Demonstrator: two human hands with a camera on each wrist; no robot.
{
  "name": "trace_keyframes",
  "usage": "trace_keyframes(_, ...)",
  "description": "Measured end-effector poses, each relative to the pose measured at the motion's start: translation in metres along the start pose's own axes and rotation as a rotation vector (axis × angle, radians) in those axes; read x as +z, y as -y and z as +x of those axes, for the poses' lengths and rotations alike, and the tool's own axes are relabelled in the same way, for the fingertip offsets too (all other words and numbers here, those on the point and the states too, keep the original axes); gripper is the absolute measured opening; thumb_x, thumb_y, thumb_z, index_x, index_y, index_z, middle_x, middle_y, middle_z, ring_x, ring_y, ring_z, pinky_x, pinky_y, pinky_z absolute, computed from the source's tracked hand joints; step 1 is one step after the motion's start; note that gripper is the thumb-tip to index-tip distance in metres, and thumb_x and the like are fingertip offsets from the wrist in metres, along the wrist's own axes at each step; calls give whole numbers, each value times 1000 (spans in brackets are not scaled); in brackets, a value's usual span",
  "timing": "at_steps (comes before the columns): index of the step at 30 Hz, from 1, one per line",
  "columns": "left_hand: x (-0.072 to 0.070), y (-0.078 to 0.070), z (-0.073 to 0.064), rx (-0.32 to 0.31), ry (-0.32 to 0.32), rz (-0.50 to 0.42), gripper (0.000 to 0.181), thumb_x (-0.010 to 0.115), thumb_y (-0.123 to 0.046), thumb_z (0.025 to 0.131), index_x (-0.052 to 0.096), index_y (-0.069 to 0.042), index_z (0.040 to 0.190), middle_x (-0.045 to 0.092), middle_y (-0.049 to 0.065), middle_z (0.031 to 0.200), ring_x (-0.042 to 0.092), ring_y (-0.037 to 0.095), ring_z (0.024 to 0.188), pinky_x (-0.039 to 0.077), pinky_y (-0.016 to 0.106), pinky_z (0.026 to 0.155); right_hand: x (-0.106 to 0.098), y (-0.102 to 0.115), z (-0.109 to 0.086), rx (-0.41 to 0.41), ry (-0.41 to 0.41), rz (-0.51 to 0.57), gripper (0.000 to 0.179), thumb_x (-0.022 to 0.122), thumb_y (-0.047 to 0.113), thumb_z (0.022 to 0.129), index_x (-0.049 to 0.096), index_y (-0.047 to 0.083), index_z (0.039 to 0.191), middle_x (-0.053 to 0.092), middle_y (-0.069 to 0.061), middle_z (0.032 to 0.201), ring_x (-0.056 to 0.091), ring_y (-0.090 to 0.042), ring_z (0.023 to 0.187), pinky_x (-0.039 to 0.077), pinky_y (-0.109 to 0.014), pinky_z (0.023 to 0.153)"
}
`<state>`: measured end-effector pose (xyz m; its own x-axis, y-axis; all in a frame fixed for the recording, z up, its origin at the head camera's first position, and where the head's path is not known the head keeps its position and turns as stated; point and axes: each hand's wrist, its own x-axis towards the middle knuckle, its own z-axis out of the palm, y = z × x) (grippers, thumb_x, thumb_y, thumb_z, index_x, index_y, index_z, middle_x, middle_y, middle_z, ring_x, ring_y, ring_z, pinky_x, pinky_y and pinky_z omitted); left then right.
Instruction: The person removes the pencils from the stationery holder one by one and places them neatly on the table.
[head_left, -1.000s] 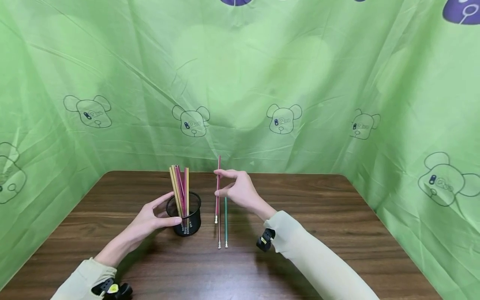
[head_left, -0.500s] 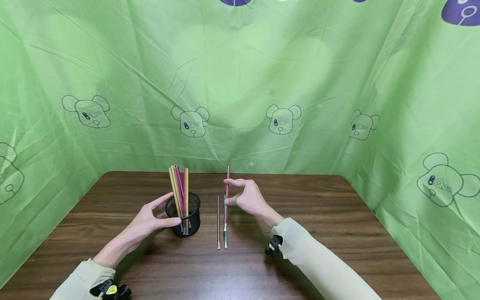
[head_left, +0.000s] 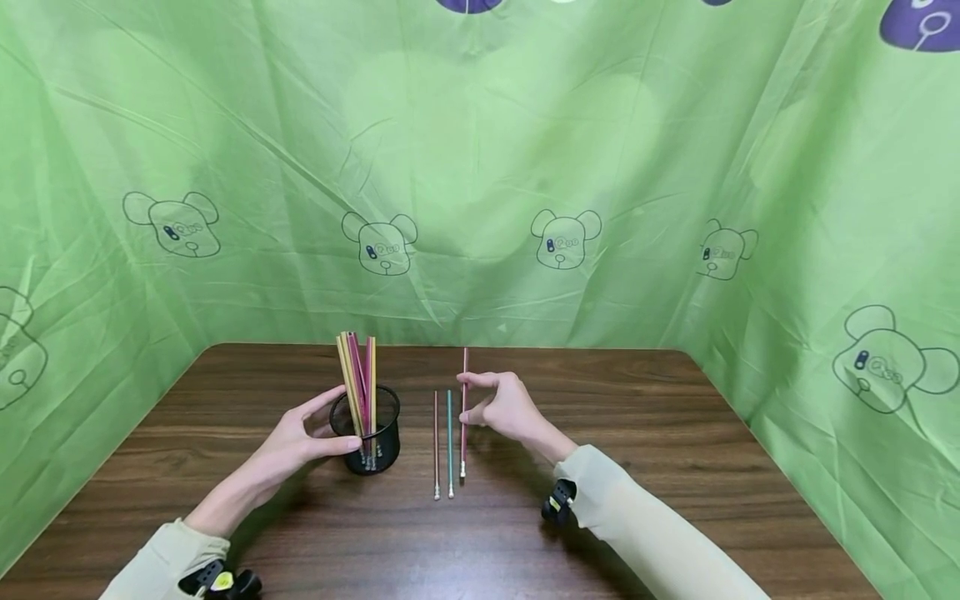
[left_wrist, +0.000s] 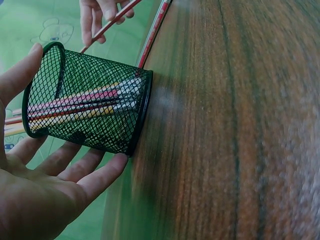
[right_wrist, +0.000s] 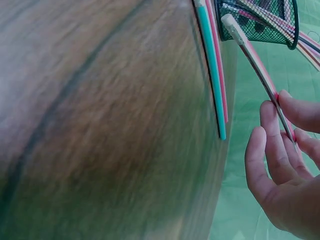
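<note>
A black mesh pencil holder (head_left: 381,457) stands on the table with several yellow and pink pencils (head_left: 357,379) leaning in it. My left hand (head_left: 296,437) grips its side, thumb across from the fingers, as the left wrist view shows around the mesh (left_wrist: 90,100). To the right, my right hand (head_left: 510,408) pinches a pink pencil (head_left: 464,450) between thumb and fingers, its eraser end toward me. That pencil (right_wrist: 261,72) is raised off the table in the right wrist view. Left of it, a reddish pencil (head_left: 437,442) and a teal pencil (head_left: 450,442) lie side by side, parallel.
The brown wooden table (head_left: 675,467) reaches back to a green curtain (head_left: 480,167) printed with bear faces, which hangs along its back and both sides. Each wrist wears a black strap with a small device, such as the right one (head_left: 558,500).
My right hand has carried the pink pencil rightward and toward me, from above the reddish pencil, over the teal one, to the teal pencil's right. The left hand has kept its hold on the pencil holder.
</note>
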<state>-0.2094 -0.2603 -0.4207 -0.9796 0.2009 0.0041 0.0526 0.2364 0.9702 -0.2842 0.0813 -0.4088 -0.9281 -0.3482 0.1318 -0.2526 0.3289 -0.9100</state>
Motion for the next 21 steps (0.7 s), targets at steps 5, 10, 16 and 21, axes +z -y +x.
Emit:
trace_keyframes(5,0,0,0,3,-1,-4,93,84,-20,91,31,-13,167,41,23,161,51,40,138,48,27,97,-1,-5,-3,34,32,-21,61,86,-9,77,74,10,134,69,-18,130,73,-28,65,57,-30,62)
trace_keyframes(10,0,0,0,-2,-2,1,95,85,-20,91,29,-12,167,41,23,162,51,41,139,48,27,97,-1,-10,-5,54,56,-48,61,87,-8,77,73,8,134,69,-19,132,73,-33,65,59,-37,63)
trace_keyframes(16,0,0,0,0,-1,0,95,85,-20,91,29,-11,167,41,24,161,52,41,137,49,27,96,0,-12,-6,93,66,-28,62,88,-9,75,72,2,134,68,-19,132,66,-16,54,59,-33,58)
trace_keyframes(21,0,0,0,-4,0,-3,95,85,-20,91,29,-12,167,40,23,162,51,42,138,49,27,97,1,-11,-6,139,76,-8,62,88,-10,74,72,1,133,67,-21,134,66,-17,53,61,-36,60)
